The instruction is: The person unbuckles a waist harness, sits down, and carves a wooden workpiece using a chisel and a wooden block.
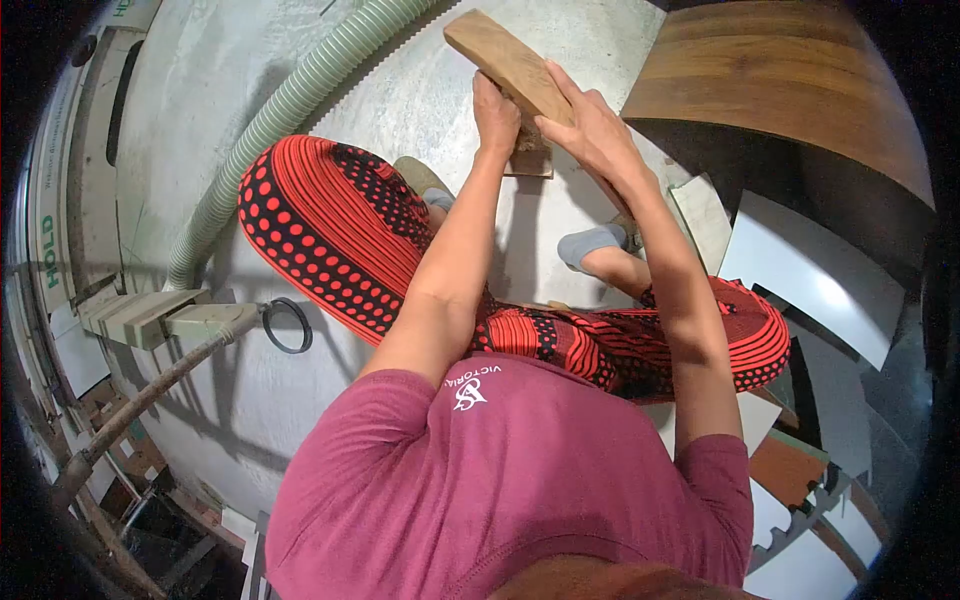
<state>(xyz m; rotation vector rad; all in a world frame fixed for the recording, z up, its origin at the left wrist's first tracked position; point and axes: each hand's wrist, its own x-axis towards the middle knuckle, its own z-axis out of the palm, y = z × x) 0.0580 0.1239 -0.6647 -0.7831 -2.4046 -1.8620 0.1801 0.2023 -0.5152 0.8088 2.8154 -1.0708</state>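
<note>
A thick, light-brown wooden block (510,65) is tilted in front of me, its far end pointing up and left. My left hand (497,115) is closed at its left edge, with the fingertips partly hidden beneath the wood. At the near right end, my right hand (592,128) grips the same block, thumb on the near side and fingers along the far edge. Under the block and between my hands, a smaller wooden piece (530,162) is partly covered; I cannot tell whether the two touch.
A ribbed pale-green hose (300,90) crosses the grey floor (410,95) on the left. Nearby stands a wooden pole (150,390) beside a black ring (287,326). A curved wood-grain panel (780,80) and white sheets (815,275) lie to the right.
</note>
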